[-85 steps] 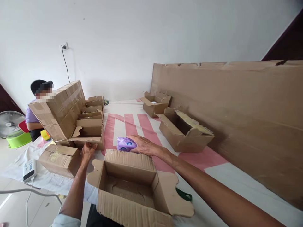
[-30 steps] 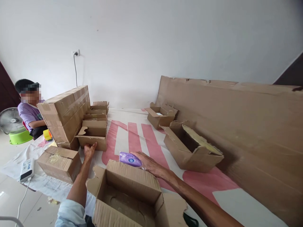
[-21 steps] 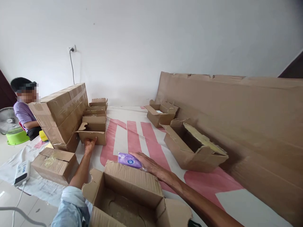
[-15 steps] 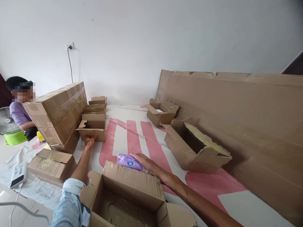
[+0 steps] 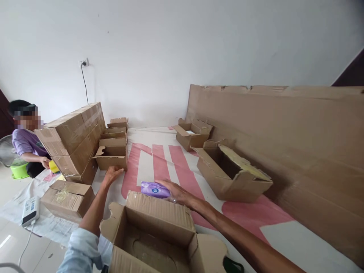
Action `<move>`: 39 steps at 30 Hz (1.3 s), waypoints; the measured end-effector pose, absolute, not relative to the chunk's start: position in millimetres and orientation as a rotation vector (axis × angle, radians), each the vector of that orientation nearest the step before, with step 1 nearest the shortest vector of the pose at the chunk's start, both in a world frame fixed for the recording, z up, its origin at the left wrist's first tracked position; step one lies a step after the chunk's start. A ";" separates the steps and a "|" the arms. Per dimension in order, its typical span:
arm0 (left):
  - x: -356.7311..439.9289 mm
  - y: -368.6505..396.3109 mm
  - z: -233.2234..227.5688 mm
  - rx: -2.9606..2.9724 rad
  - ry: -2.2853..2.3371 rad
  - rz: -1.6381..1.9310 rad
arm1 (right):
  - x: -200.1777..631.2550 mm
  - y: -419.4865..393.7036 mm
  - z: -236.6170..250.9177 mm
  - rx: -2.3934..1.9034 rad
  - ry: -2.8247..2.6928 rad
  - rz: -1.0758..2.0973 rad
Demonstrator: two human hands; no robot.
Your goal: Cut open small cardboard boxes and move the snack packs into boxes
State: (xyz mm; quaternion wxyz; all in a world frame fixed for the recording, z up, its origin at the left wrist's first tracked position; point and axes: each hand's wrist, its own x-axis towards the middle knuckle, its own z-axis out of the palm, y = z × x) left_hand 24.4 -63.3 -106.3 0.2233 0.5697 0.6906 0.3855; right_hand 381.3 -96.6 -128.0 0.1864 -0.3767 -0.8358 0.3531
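My right hand grips a purple soft pack that looks like tissues, just beyond the raised flap of the nearest box. That open cardboard box sits right in front of me, and I see only its bare bottom inside. Further off at the left, my left hand is by the lower front of a small open box, fingers apart and holding nothing. Whether its fingertips touch that box I cannot tell.
Taped cartons are stacked at the left, with a closed box and a power strip before them. Two open boxes, the nearer one large, stand at the right by a tall cardboard sheet. A person crouches far left.
My left hand has drawn back slightly from the small box's front and shifted right. The purple pack stays in my right hand. The crouching person's hand has come into view by a yellow thing.
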 end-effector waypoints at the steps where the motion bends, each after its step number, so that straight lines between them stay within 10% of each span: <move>1: 32.3 -69.4 -101.6 1.672 1.803 0.987 | 376.3 -93.6 -122.8 -1.095 -2.360 0.963; 7: 80.8 -80.4 -77.1 2.113 1.485 0.620 | 327.4 -82.0 -78.6 -1.091 -2.398 0.847; 28: 19.1 -56.2 -66.8 1.999 2.519 0.149 | 423.6 -209.7 -70.8 -1.274 -2.198 1.080; 39: 28.3 -180.3 -29.2 2.355 1.529 0.484 | 400.3 -193.3 -62.9 -1.383 -2.227 0.818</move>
